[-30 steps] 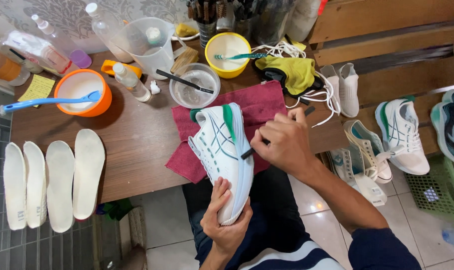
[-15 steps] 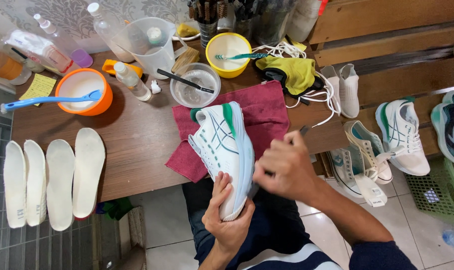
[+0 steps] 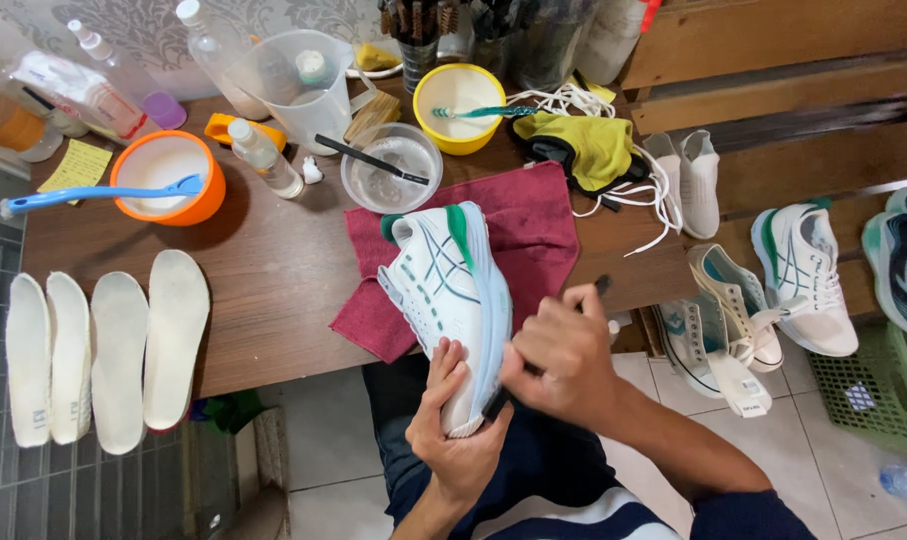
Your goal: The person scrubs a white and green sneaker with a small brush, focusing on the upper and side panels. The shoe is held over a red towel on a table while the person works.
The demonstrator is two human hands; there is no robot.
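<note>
A white sneaker with green stripes [image 3: 443, 300] lies on its side over the table's front edge, its heel on a dark red cloth [image 3: 533, 235]. My left hand [image 3: 453, 435] grips its toe end from below. My right hand [image 3: 563, 360] is closed around a thin dark-handled brush [image 3: 500, 400], whose head touches the light blue sole near the toe; the handle's tip sticks out above my knuckles.
The wooden table [image 3: 263, 270] carries an orange bowl with a blue brush [image 3: 168, 180], a clear bowl [image 3: 391, 165], a yellow bowl [image 3: 458, 95], bottles, a jug and a yellow-green rag [image 3: 588, 145]. Several white insoles [image 3: 103, 355] lie left. More sneakers [image 3: 803, 275] sit at the right.
My right hand has slid with the brush along the sole, from the shoe's middle down toward the toe. My left hand keeps its hold on the toe end.
</note>
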